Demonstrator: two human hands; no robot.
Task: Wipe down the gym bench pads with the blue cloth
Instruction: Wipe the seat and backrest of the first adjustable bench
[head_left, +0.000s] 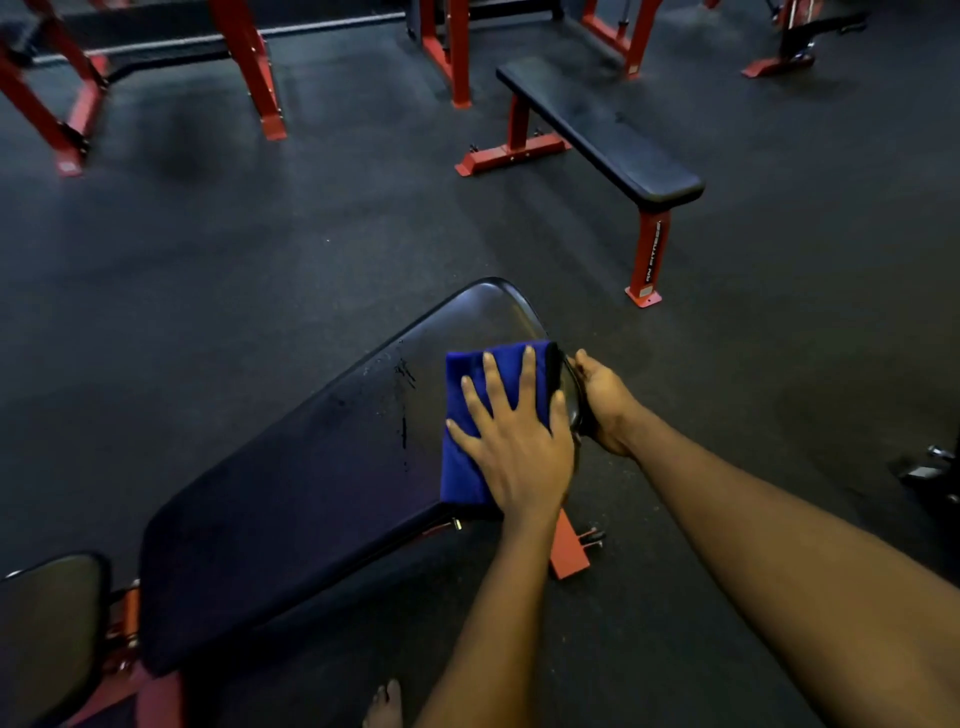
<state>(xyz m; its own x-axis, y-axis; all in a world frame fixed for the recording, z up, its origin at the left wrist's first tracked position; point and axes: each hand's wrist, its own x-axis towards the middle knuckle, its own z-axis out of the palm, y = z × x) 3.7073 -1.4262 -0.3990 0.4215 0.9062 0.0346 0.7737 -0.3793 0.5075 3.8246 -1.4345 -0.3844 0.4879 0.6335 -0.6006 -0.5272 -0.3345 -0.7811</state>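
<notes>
The left hand (514, 447) is pressing flat, fingers spread, on the blue cloth (467, 374) near the far end of the worktop pad (291, 483); the right hand (602, 400) is gripping the pad's edge, fingers hidden beneath.

Cloth (467, 415) under my left hand (514, 447) is showing solid royal blue. Pad (291, 493) beneath is reading black, darker drip streaks (402, 410) running just left of that hand. Frame foot (569, 556) below my wrist is showing red. Floor (260, 260) is looking charcoal.
</notes>
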